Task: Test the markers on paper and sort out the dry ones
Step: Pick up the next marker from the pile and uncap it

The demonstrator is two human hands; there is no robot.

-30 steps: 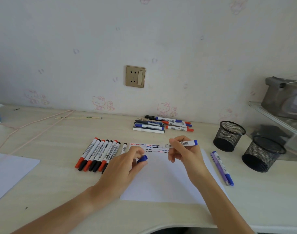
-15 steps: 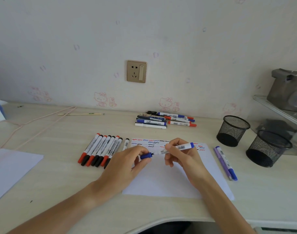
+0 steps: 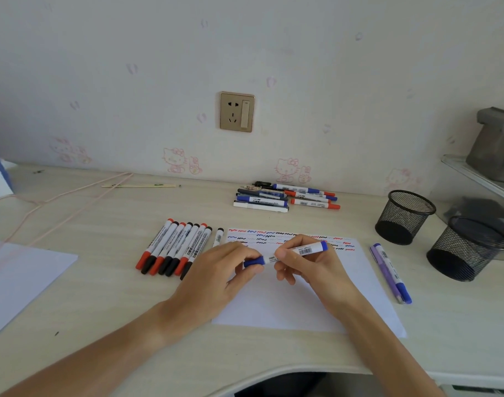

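Blue at both ends, the white marker [image 3: 291, 253] is held low over the sheet of paper [image 3: 302, 299], lying nearly level with its right end tipped a little higher. The left hand [image 3: 216, 276] pinches the blue cap [image 3: 254, 262] between thumb and fingers, the cap seated on the marker's left end, while the right hand [image 3: 311, 267] grips the barrel just beside it, fingers curled round the white body with the barcode label showing above them. The paper lies flat on the pale wooden desk [image 3: 130, 325], and its far edge carries rows of short wavy scribbles [image 3: 273, 236] in red, blue and black. To the left of the paper a row of red and black markers [image 3: 173, 247] lies side by side, touching one another, with one more black-capped marker [image 3: 218, 237] between that row and the sheet. Farther back, near the wall, a loose pile of markers [image 3: 285, 197] rests on the desk. Just beside the paper's right edge lie a purple pen and a blue-capped marker [image 3: 391, 273], close together. Two black mesh cups stand on the right, one nearer the wall [image 3: 404, 216] and one nearer the desk's front [image 3: 468, 247]. A second white sheet [image 3: 18, 279] sits at the left edge, and a gold wall socket [image 3: 237, 111] is mounted above the pile.
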